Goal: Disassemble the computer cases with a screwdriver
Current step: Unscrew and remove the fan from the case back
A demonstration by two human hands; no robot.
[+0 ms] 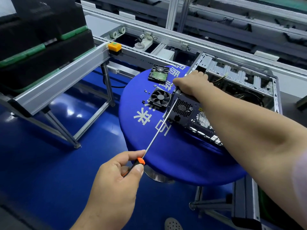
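An open grey computer case [232, 90] lies on its side on a round blue table [166, 155], its rear panel with the power supply grille [182, 108] facing me. My left hand [116, 181] grips the orange and black handle of a long screwdriver [159, 127]. The shaft runs up to the top left corner of the rear panel. My right hand [191, 83] grips the upper corner of the case beside the tip.
A removed black fan [159, 98], a hard drive [158, 73] and several loose screws [146, 92] lie on the table left of the case. An aluminium conveyor frame [58, 87] with black trays stands to the left. A conveyor line with a yellow button box [114, 46] runs behind.
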